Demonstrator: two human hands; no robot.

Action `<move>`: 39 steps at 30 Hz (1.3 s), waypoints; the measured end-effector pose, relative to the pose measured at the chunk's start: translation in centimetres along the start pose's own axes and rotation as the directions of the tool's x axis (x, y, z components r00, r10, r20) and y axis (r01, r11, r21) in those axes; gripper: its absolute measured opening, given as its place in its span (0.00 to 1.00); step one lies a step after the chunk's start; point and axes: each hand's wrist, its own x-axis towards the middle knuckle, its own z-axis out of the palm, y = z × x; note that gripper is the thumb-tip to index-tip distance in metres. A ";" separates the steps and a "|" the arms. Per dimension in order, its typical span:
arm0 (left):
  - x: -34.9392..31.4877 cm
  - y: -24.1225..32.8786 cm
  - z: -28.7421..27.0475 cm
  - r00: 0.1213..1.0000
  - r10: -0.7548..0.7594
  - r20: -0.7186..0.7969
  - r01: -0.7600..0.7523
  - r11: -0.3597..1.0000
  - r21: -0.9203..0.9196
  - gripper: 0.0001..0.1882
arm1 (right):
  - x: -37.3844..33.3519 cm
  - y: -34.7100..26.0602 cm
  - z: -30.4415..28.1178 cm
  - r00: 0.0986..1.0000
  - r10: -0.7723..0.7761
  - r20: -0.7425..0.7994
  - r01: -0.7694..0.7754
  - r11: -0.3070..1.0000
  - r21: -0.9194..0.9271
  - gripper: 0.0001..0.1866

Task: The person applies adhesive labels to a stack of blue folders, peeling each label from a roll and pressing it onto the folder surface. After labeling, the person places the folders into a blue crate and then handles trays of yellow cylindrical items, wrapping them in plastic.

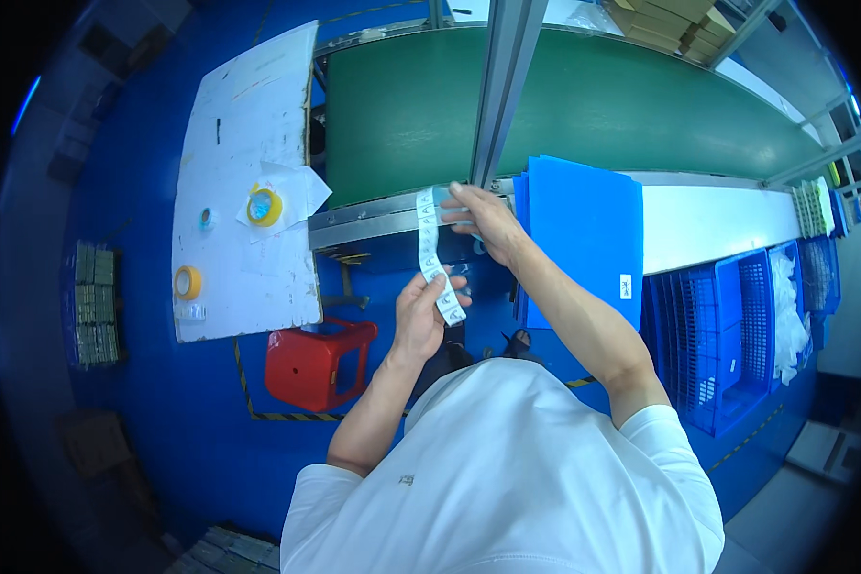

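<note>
A strip of white labels [428, 230] with dark printed marks hangs in front of me, running from the metal edge of the green-topped bench down to my left hand. My left hand [421, 314] is closed on its lower part, thumb over the strip, and the lower end sticks out past the fingers. Beside the strip's upper end is my right hand [488, 222], its fingers stretched out and apart over the bench's metal rail [373, 222]. Whether those fingertips touch the strip's edge is hard to make out.
Blue plastic sheets [584, 239] stand to my right, with blue crates [717, 335] beyond. At left, a white table [239, 115] bears yellow tape rolls [264, 206]. A red stool [301, 365] stands below it. A metal post [505, 86] rises before the green surface [402, 105].
</note>
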 end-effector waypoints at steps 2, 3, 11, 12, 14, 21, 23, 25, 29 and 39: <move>0.6 0.3 0.9 0.996 0.078 -0.039 -0.078 0.997 -0.006 0.12 | -1.2 2.2 -1.5 0.998 0.028 0.054 -0.027 1.000 -0.010 0.32; 0.9 0.3 1.2 0.991 0.123 -0.050 -0.123 0.992 0.004 0.12 | -1.9 3.0 -2.2 0.993 0.060 0.101 -0.060 0.998 0.000 0.32; -0.7 -7.7 6.8 0.969 0.246 -0.008 -0.226 0.903 0.366 0.14 | -4.6 2.0 -5.4 0.878 0.181 0.444 -0.247 0.964 0.095 0.33; -1.0 -9.1 7.2 0.970 0.243 0.018 -0.224 0.862 0.456 0.14 | -5.0 1.0 -5.1 0.888 0.093 0.450 -0.181 0.971 0.155 0.30; -1.5 -11.3 7.7 0.979 0.202 0.011 -0.175 0.817 0.550 0.14 | -5.5 -0.7 -5.1 0.884 0.030 0.467 -0.061 0.997 0.053 0.21; -6.7 -4.4 8.1 0.795 0.604 0.060 -0.453 0.526 0.720 0.15 | -8.6 -4.6 -8.0 0.622 0.010 0.783 0.327 0.905 -0.271 0.10; -5.8 -0.2 8.7 0.649 0.757 0.072 -0.720 0.582 0.378 0.18 | -10.6 -6.7 -7.8 0.564 0.154 0.811 0.323 0.863 -0.388 0.09; -2.1 0.5 8.8 0.688 0.678 0.258 -0.708 0.547 0.447 0.26 | -12.0 -7.8 -6.9 0.476 0.276 0.835 0.322 0.829 -0.458 0.08; -1.5 0.3 6.8 0.803 0.008 0.596 -0.203 0.944 0.260 0.33 | -12.2 -9.7 -6.7 0.428 0.265 0.864 0.463 0.757 -0.462 0.07; -3.1 0.0 5.4 0.958 0.054 0.281 -0.179 0.879 0.441 0.10 | -5.1 -8.2 -8.9 0.652 -0.041 0.757 0.755 -0.054 -0.654 0.05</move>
